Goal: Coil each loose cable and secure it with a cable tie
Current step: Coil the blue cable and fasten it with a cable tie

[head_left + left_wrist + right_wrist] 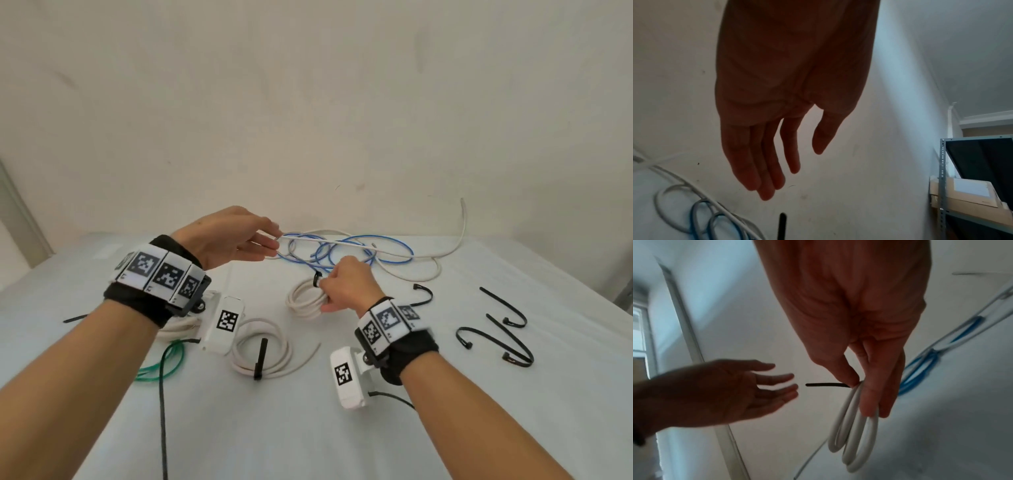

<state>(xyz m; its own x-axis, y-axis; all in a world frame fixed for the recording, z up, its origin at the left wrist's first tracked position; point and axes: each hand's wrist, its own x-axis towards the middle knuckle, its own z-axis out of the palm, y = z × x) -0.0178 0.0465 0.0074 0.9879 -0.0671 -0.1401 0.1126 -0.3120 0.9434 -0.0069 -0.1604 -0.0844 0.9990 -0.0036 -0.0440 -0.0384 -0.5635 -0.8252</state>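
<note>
My right hand [346,286] grips the coiled white cable [306,299] and its black cable tie [317,278] mid-table, while my left hand [224,236] hovers, fingers relaxed and empty. Loose blue cable [363,251] tangles toward the far edge, spare black ties [496,332] lie near the right edge, on white cloth [342,428] against a plain wall [308,102].

My right hand [346,284] covers one side of the white coil [303,299], so I cannot see how the black tie [317,279] goes around it. A green cable [161,363] slips under my left arm. A dark cord [163,411] runs off the bottom edge. The blue cable [920,369] looks blurry from my right wrist.
</note>
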